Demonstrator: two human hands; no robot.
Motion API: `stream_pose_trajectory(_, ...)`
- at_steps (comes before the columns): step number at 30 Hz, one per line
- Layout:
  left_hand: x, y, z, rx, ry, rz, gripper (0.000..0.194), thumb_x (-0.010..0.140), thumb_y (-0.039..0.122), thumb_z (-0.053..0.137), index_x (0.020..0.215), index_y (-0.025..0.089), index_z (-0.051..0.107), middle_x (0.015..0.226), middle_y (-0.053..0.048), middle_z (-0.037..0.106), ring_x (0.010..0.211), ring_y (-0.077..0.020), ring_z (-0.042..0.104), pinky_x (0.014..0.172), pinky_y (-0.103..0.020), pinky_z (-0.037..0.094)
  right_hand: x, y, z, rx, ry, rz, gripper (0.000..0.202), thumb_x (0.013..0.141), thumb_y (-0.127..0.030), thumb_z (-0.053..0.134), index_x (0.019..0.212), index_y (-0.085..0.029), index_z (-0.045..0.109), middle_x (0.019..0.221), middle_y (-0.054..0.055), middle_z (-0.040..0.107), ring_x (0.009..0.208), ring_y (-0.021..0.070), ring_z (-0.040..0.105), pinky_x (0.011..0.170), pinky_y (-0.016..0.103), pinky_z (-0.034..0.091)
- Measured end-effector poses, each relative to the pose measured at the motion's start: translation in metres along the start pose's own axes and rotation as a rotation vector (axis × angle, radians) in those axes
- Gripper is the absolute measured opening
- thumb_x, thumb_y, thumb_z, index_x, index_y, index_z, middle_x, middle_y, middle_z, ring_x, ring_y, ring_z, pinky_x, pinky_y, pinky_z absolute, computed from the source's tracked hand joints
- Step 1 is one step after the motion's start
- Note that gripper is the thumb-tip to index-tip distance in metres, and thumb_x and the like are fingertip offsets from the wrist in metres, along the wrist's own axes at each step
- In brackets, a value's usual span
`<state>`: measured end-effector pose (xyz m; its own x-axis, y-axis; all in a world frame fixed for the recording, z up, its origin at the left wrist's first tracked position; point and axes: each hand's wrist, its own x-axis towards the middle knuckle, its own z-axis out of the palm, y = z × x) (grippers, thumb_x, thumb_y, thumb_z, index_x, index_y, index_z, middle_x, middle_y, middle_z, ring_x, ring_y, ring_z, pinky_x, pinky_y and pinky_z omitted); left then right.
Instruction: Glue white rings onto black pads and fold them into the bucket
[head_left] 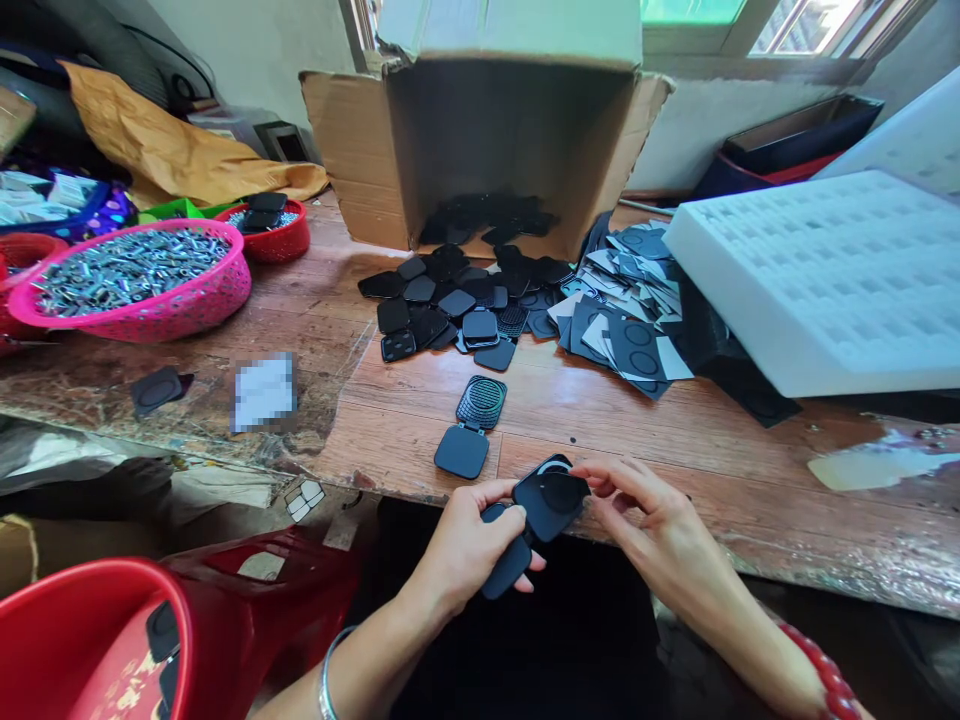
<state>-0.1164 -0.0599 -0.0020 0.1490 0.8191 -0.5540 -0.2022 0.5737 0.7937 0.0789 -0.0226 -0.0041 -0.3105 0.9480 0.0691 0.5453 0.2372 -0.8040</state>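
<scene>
My left hand (476, 535) grips a black hinged piece (508, 565), folded open, at the table's front edge. Thumb and fingers of my right hand (645, 510) pinch the right corner of a thin black sheet (559, 500) with a round mark, which lies over the piece's upper plate. Part of a pale ring shows at the top of that plate. Just beyond my hands, a second hinged piece lies open on the table, with a ribbed round area on its upper half (481, 402) and a smooth lower half (461, 451).
Black plates (457, 300) spill from a cardboard box (349, 160). Dark and white sheets (637, 345) lie beside a white foam tray (817, 280). A pink basket (127, 322) of metal parts and a small red basket (289, 240) stand left. A red chair (150, 580) is below.
</scene>
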Motion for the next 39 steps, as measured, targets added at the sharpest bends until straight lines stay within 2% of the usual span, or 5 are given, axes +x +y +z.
stream_pose_trajectory(10, 0.0, 0.001, -0.003, 0.0, 0.017, 0.017, 0.037, 0.072, 0.034, 0.066, 0.102, 0.012, 0.068, 0.076, -0.006, 0.067, 0.059, -0.0219, 0.072, 0.042, -0.022, 0.055, -0.003, 0.001, 0.015, 0.172, 0.109, 0.072, 0.054, 0.082, -0.026, 0.06, 0.135, -0.022, 0.05, 0.078, -0.001, 0.061, 0.072, 0.0152, 0.062, 0.072, 0.03, 0.053)
stream_pose_trajectory(14, 0.0, 0.0, -0.003, -0.007, 0.013, 0.019, 0.04, 0.072, 0.037, 0.069, 0.103, 0.012, 0.067, 0.077, -0.007, 0.068, 0.061, -0.0229, 0.072, 0.042, -0.023, 0.055, 0.001, 0.011, 0.013, 0.322, 0.042, 0.223, 0.028, 0.077, -0.039, 0.07, 0.096, -0.019, 0.064, 0.082, 0.004, 0.067, 0.074, 0.0183, 0.064, 0.067, 0.031, 0.055)
stream_pose_trajectory(17, 0.0, -0.001, -0.002, -0.011, 0.008, 0.011, 0.043, 0.071, 0.039, 0.07, 0.104, 0.011, 0.067, 0.076, -0.007, 0.068, 0.06, -0.0225, 0.072, 0.041, -0.022, 0.054, 0.0, 0.012, 0.011, 0.254, -0.006, 0.245, 0.022, 0.081, -0.04, 0.067, 0.087, -0.019, 0.063, 0.084, 0.006, 0.069, 0.069, 0.0175, 0.062, 0.062, 0.031, 0.052)
stream_pose_trajectory(28, 0.004, 0.002, -0.005, -0.017, -0.016, 0.045, 0.047, 0.073, 0.041, 0.07, 0.109, 0.011, 0.066, 0.08, -0.008, 0.071, 0.057, -0.0191, 0.07, 0.045, -0.024, 0.055, -0.027, -0.037, 0.021, -0.361, 0.242, -0.596, 0.018, 0.087, 0.001, 0.054, 0.092, -0.016, 0.056, 0.08, 0.006, 0.061, 0.078, 0.018, 0.053, 0.074, 0.033, 0.048)
stream_pose_trajectory(39, 0.006, -0.002, -0.015, -0.025, -0.037, 0.122, 0.04, 0.079, 0.04, 0.067, 0.106, 0.01, 0.069, 0.071, -0.003, 0.068, 0.056, -0.0123, 0.062, 0.052, -0.02, 0.051, -0.046, -0.047, 0.024, -0.243, 0.224, -0.625, 0.025, 0.083, 0.001, 0.056, 0.095, -0.02, 0.057, 0.079, 0.005, 0.065, 0.073, 0.0183, 0.062, 0.068, 0.031, 0.052)
